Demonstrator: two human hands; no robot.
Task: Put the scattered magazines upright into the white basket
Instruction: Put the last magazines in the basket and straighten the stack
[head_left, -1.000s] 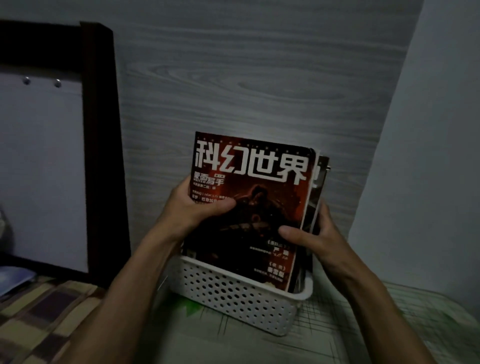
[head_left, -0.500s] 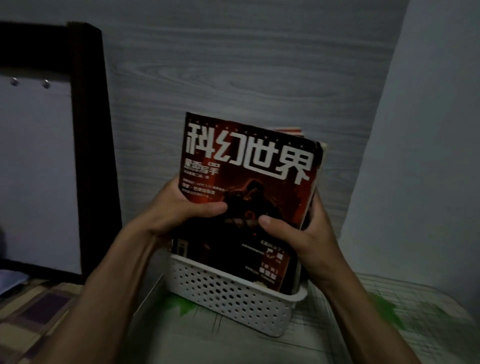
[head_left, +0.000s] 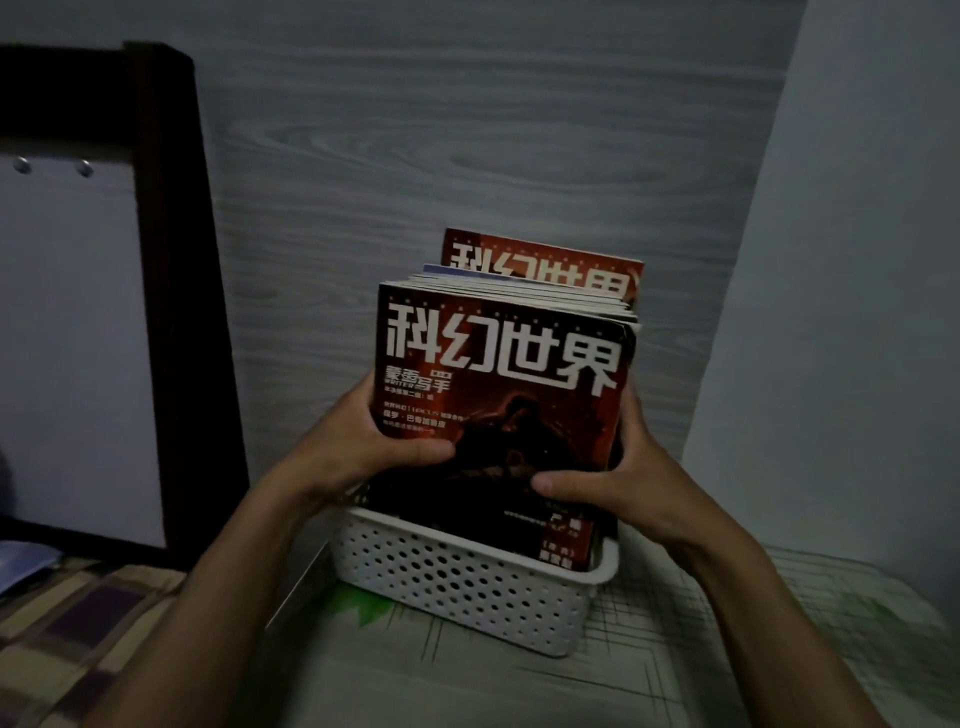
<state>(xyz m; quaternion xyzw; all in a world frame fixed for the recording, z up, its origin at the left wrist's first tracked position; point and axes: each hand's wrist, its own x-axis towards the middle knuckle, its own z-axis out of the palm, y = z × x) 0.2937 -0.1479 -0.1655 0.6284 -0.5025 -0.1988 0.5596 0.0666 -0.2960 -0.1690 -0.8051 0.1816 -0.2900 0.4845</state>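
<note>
Against the grey wood-grain wall (head_left: 519, 130), on a pale patterned surface: white basket (head_left: 457, 587), perforated, holding a stack of magazines (head_left: 498, 415) upright, red cover facing the camera; one rear issue (head_left: 540, 260) stands taller behind the rest. Left hand (head_left: 363, 447) grips the stack's left edge, thumb curled across the cover; right hand (head_left: 618, 467) grips the right edge likewise. Step in hand, judged: seating and squaring the stack. Advice: press both edges evenly, keep spines vertical, settle the bottoms flat on the basket floor before letting go, lest the pile lean forward.
</note>
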